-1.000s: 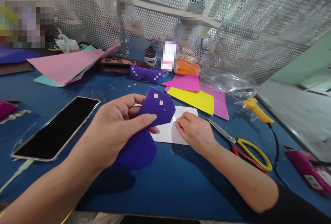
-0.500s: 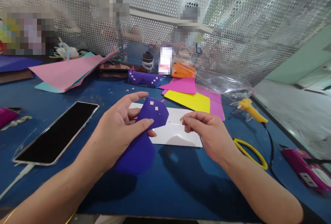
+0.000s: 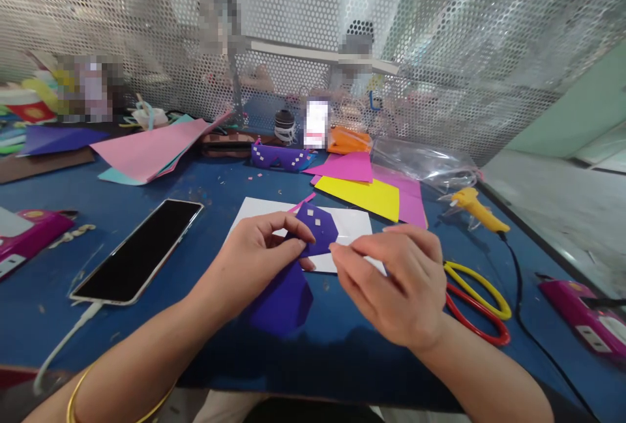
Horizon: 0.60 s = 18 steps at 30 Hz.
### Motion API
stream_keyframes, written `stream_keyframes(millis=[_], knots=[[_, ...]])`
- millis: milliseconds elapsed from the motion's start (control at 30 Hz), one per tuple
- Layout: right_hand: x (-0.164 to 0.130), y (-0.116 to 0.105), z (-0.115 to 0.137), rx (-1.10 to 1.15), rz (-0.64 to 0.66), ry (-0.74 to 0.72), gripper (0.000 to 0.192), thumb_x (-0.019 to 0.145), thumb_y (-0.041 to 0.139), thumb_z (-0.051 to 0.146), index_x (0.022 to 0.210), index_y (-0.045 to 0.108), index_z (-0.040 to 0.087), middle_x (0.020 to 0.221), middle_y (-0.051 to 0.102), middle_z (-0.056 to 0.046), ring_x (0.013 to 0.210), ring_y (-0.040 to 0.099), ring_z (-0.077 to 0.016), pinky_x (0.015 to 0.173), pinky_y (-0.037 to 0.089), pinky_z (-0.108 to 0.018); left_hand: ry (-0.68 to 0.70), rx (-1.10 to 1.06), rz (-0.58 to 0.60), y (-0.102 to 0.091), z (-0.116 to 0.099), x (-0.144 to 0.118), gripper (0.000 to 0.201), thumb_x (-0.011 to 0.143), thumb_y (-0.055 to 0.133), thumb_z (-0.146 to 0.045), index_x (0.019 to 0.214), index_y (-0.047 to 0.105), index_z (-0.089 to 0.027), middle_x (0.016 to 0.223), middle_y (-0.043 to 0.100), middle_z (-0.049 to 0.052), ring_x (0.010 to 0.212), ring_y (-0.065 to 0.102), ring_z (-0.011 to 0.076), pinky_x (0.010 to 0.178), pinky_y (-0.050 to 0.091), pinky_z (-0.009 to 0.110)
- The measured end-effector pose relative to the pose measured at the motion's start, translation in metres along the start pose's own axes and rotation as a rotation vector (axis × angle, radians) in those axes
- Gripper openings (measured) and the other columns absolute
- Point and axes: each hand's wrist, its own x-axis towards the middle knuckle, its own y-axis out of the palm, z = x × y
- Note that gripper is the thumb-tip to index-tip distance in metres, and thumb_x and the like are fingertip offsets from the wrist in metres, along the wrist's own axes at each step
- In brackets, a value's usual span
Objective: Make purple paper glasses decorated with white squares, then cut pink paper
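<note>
Left hand: the left hand (image 3: 254, 257) pinched a folded purple paper piece dotted with small white squares (image 3: 317, 235) between thumb and fingers (image 3: 299, 231), holding it raised just above the bench.
Right hand: the right hand (image 3: 391, 286) sat just right of the purple piece, its thumb and forefinger pressed together at the tip beside the paper's right edge; whether something tiny lay between those fingers, I could not tell.
Purple piece: its upper flap showed two white squares, and its lower part hung down in front of the left wrist toward the blue bench top (image 3: 195, 169).
White sheet: a white rectangular paper sheet (image 3: 254, 209) lay flat on the bench under and behind both hands.
Phone: a black-screened smartphone with a white cable (image 3: 139, 250) lay left of the left hand, well apart from it.
Scissors: a pair of scissors with one yellow and one red handle loop (image 3: 476, 306) lay just right of the right hand.
Glue gun: a yellow glue gun with a black cord (image 3: 476, 208) rested farther right.
Coloured sheets: yellow and magenta paper sheets (image 3: 362, 191) lay behind the white sheet; large pink sheets (image 3: 151, 149) lay at the far left.
Paper glasses: purple paper glasses with white squares (image 3: 278, 156) stood near the perforated metal screen (image 3: 440, 51).
</note>
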Motion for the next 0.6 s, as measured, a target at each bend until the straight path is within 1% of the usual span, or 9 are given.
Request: stream_keyframes(millis=[67,133,200,300,367,533,600], knots=[[-0.0005,0.0023,0.0013,-0.102,-0.067,-0.105,0.013,0.078,0.075,0.011,0.074,0.069,0.021,0.065,0.067,0.006,0.061,0.06,-0.0077,0.074,0.045,-0.031,-0.024,-0.018,0.035,0.0005,-0.0003,-0.0016,0.005,0.075,0.066,-0.025,0.077,0.067,-0.02,0.065,0.069,-0.003,0.063,0.068,0.013,0.059,0.048,0.02],[-0.0008,0.0045,0.0025,-0.151,-0.109,-0.174,0.019,0.074,0.08,0.013,0.065,0.065,0.022,0.06,0.065,0.008,0.059,0.058,-0.0064,0.07,0.044,-0.03,-0.024,-0.047,0.073,0.0002,0.0003,-0.0024,0.005,0.075,0.065,-0.023,0.077,0.069,-0.02,0.064,0.069,-0.002,0.063,0.067,0.013,0.06,0.048,0.021],[-0.0013,0.0062,0.0034,-0.166,-0.116,-0.23,0.022,0.07,0.084,0.015,0.063,0.064,0.022,0.06,0.066,0.01,0.06,0.057,-0.0062,0.067,0.042,-0.029,0.008,-0.079,0.114,-0.0005,0.0015,-0.0026,0.006,0.077,0.065,-0.023,0.076,0.07,-0.02,0.066,0.069,-0.002,0.065,0.067,0.0127,0.063,0.05,0.021],[-0.0025,0.0071,0.0048,-0.169,-0.128,-0.254,0.022,0.067,0.086,0.017,0.063,0.066,0.022,0.061,0.068,0.011,0.062,0.057,-0.0061,0.065,0.041,-0.028,0.066,-0.089,0.158,-0.0015,0.0032,-0.0021,0.009,0.079,0.065,-0.025,0.074,0.071,-0.019,0.07,0.07,-0.002,0.068,0.067,0.0119,0.068,0.051,0.021],[-0.0037,0.0072,0.0057,-0.175,-0.132,-0.251,0.022,0.067,0.087,0.018,0.062,0.066,0.022,0.06,0.068,0.012,0.062,0.057,-0.0059,0.065,0.04,-0.028,0.082,-0.072,0.17,-0.0018,0.0038,-0.0016,0.01,0.079,0.068,-0.026,0.073,0.07,-0.019,0.069,0.07,-0.002,0.068,0.067,0.0119,0.069,0.051,0.021],[-0.008,0.0064,0.0051,-0.201,-0.141,-0.285,0.022,0.067,0.087,0.019,0.062,0.066,0.023,0.062,0.066,0.012,0.064,0.057,-0.0055,0.065,0.039,-0.028,0.061,-0.065,0.194,-0.0009,0.0028,-0.002,0.008,0.077,0.069,-0.023,0.071,0.07,-0.018,0.067,0.069,-0.002,0.066,0.067,0.0124,0.068,0.052,0.021],[-0.0091,0.0044,0.0032,-0.211,-0.126,-0.325,0.021,0.069,0.085,0.019,0.062,0.066,0.024,0.065,0.066,0.013,0.066,0.058,-0.0052,0.065,0.038,-0.029,0.056,-0.077,0.205,-0.0006,0.0019,-0.003,0.008,0.077,0.068,-0.022,0.071,0.07,-0.018,0.067,0.07,-0.002,0.066,0.067,0.0127,0.068,0.053,0.022]])
